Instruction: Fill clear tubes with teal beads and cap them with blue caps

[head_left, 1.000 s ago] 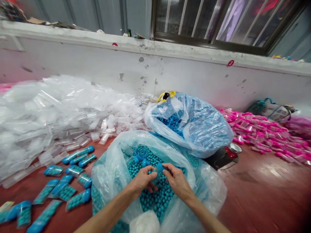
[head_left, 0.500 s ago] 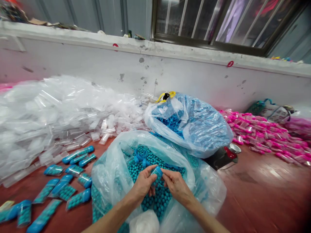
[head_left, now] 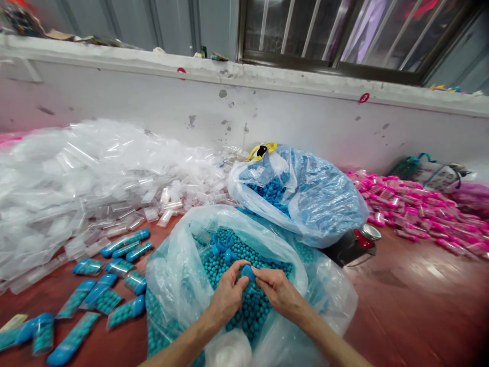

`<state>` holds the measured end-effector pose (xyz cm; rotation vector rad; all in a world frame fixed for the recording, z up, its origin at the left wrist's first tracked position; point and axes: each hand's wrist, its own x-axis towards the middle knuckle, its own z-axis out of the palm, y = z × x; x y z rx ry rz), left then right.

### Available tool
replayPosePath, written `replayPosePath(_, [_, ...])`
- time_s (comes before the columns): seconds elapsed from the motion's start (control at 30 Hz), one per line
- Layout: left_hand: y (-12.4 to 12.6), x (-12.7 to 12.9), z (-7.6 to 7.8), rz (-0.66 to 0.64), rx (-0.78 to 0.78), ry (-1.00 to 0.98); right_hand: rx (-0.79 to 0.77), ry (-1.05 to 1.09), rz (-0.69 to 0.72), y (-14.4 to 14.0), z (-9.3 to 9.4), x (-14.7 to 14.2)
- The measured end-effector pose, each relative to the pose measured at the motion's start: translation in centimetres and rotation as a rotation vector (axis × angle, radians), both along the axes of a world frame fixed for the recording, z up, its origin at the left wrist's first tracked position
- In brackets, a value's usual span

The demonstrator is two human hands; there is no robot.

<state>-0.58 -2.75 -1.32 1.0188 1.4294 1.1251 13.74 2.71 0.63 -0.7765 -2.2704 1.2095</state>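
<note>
Over the open plastic bag (head_left: 173, 255) of teal beads (head_left: 254, 306), both hands meet at a small blue-capped tube (head_left: 249, 272). My left hand (head_left: 229, 290) is closed round its body and hides most of it; the blue cap points up and away. From the right, my right hand (head_left: 278, 290) pinches the cap's edge between thumb and fingers. A few loose blue caps (head_left: 223, 247) lie on the beads just beyond the hands. To the left, several clear tubes filled with teal beads and capped in blue (head_left: 126, 311) are scattered on the red surface.
A big heap of clear tubes (head_left: 114, 178) spreads at the left back. Behind the bead bag sits a bag of blue caps (head_left: 328, 199), with a dark container with a metal lid (head_left: 357, 244) beside it. Pink-capped tubes (head_left: 412, 209) are piled at right, along the white wall (head_left: 298, 122).
The tube has turned in my hands: its clear side with beads showed before, and now mainly the blue cap shows. Both hands stay in nearly the same place.
</note>
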Motion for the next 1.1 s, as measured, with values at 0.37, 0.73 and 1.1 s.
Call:
replayPosePath(0.37, [-0.5, -0.8, 1.1, -0.154, -0.001, -0.156, -0.602, 0.262, -0.297, 1.0, 0.2, -0.4])
replayPosePath(0.73, [-1.1, -0.2, 1.2, 0.061, 0.112, -0.095, -0.170, -0.102, -0.112, -2.7, -0.3, -1.8])
replayPosePath(1.1, [-1.2, -0.1, 1.0, -0.011, 0.051, -0.191, -0.111, -0.020, -0.168, -3.3, -0.6, -1.8])
